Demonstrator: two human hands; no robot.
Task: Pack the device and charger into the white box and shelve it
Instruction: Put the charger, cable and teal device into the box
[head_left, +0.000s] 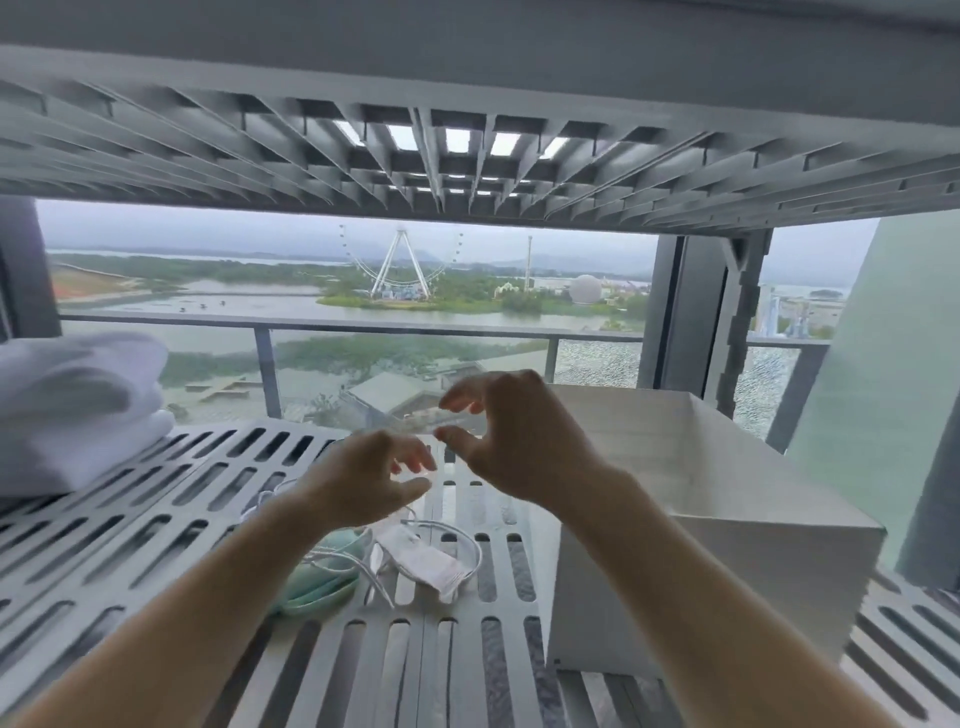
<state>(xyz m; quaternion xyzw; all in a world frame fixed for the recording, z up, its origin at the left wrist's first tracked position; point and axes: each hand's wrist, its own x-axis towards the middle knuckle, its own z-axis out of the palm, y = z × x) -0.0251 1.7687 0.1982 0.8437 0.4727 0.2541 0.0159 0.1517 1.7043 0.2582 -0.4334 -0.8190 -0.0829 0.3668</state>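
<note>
A mint-green device (317, 582) lies on the slotted grey shelf (156, 519), partly hidden under my left forearm. A white cable (457, 540) loops around it, and a white charger piece (426, 561) lies beside it. The open white box (727, 545) stands on the shelf to the right. My left hand (363, 483) and my right hand (519, 436) hover above the device with fingers curled and apart. A faint clear sheen shows between the fingertips; I cannot make out what it is.
A folded white cloth (72, 405) sits at the shelf's back left. Another slotted shelf (467, 156) hangs close overhead. Behind is a window with a balcony railing (363, 327), and a dark frame post (691, 312) stands at the back right.
</note>
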